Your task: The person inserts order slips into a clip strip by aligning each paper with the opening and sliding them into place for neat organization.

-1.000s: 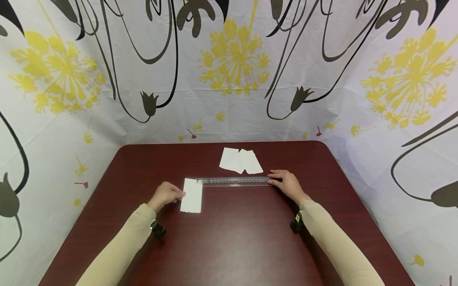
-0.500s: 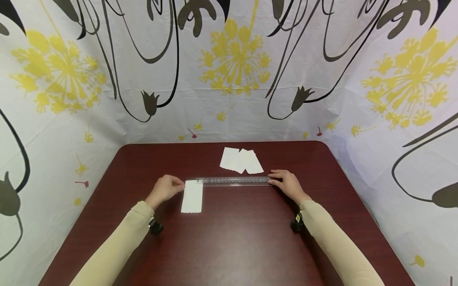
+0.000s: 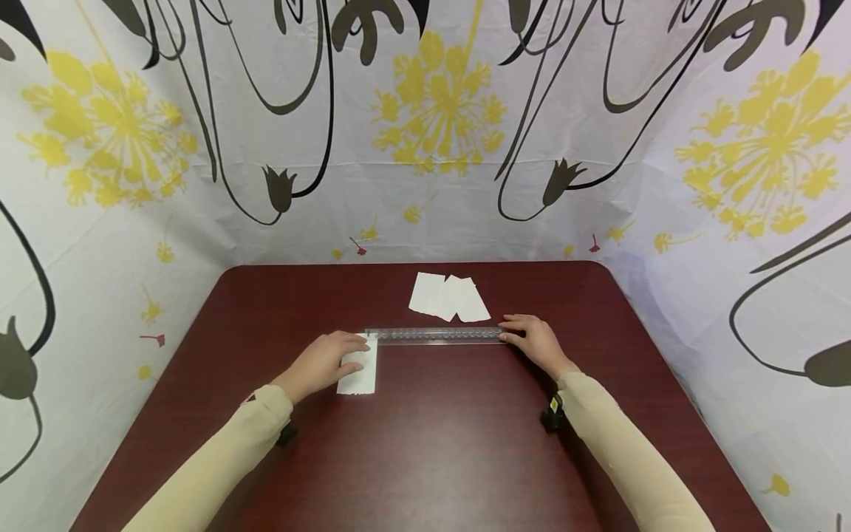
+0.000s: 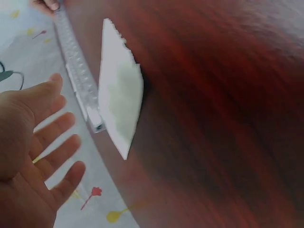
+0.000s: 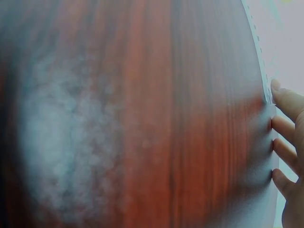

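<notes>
A white paper strip (image 3: 359,384) lies on the table, one end at the left tip of a long clear plastic ruler (image 3: 439,336). My left hand (image 3: 322,363) hovers over the strip's left side, fingers stretched out and holding nothing. In the left wrist view its fingers are spread, apart from the paper (image 4: 121,90), whose far edge looks ragged. At the ruler's right end rests my right hand (image 3: 537,343), thumb at the ruler and fingers extended around that end. The right wrist view shows its fingertips (image 5: 279,146) touching down by the ruler's end.
Overlapping white paper pieces (image 3: 448,298) lie beyond the ruler, near the back edge of the dark red wooden table (image 3: 425,443). A patterned white cloth (image 3: 299,244) hangs around the table's back and sides.
My left hand first pinched the strip's left edge, slid up to its top corner, then let go and moved right over the paper with fingers opened out. Right hand and ruler stay put.
</notes>
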Action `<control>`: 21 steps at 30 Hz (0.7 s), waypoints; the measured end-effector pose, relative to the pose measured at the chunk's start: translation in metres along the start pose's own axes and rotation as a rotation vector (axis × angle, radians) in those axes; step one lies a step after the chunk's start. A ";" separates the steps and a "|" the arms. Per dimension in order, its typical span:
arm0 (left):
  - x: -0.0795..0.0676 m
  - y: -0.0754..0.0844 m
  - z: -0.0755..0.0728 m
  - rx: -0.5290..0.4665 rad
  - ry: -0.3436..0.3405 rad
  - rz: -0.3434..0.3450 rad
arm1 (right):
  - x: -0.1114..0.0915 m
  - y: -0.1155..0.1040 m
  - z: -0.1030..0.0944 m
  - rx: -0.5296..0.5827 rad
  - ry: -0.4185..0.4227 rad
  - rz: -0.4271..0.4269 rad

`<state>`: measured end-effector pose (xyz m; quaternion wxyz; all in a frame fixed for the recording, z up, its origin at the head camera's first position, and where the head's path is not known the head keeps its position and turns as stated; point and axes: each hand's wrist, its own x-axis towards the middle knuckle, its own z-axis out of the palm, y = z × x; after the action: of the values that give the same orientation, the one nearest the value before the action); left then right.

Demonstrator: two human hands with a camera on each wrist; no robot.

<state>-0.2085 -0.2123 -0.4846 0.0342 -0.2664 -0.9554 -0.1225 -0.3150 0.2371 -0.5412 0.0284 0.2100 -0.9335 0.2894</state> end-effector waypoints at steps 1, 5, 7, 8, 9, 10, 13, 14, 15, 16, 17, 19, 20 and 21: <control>-0.001 0.000 0.002 0.016 -0.003 0.015 | 0.000 0.000 0.000 -0.001 0.001 -0.001; -0.004 -0.003 0.006 0.026 -0.011 0.057 | 0.001 0.000 0.000 -0.005 0.004 -0.005; -0.006 -0.004 0.008 0.024 -0.017 0.070 | 0.001 0.000 0.000 -0.004 0.003 -0.006; -0.007 -0.005 0.009 0.022 -0.020 0.077 | 0.001 0.000 0.000 -0.004 0.003 -0.006; -0.007 -0.006 0.010 0.021 -0.027 0.081 | 0.001 0.000 0.000 -0.004 0.002 -0.006; -0.008 -0.007 0.012 0.023 -0.031 0.085 | 0.001 0.000 0.000 -0.004 0.002 -0.005; -0.011 -0.010 0.017 0.034 -0.033 0.101 | 0.001 0.000 0.000 -0.001 0.002 -0.002; -0.012 -0.010 0.019 0.032 -0.033 0.104 | 0.001 0.000 0.000 -0.001 0.002 0.001; -0.013 -0.011 0.020 0.033 -0.029 0.111 | 0.001 0.000 0.000 0.000 0.001 0.001; -0.014 -0.012 0.022 0.031 -0.023 0.117 | 0.001 0.000 0.000 0.000 0.002 0.002; -0.014 -0.012 0.023 0.030 -0.019 0.124 | 0.001 0.000 0.000 0.001 0.001 0.004; -0.014 -0.013 0.026 0.021 -0.016 0.132 | 0.001 0.000 0.001 0.000 0.001 0.004; -0.015 -0.014 0.027 0.019 -0.018 0.136 | 0.001 0.000 0.001 -0.001 0.001 0.004; -0.015 -0.014 0.028 0.022 -0.018 0.143 | 0.001 0.001 0.001 0.000 0.002 0.002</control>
<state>-0.2031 -0.2245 -0.5172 0.0373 -0.3345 -0.9356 -0.1071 -0.3163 0.2364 -0.5422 0.0290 0.2090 -0.9337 0.2894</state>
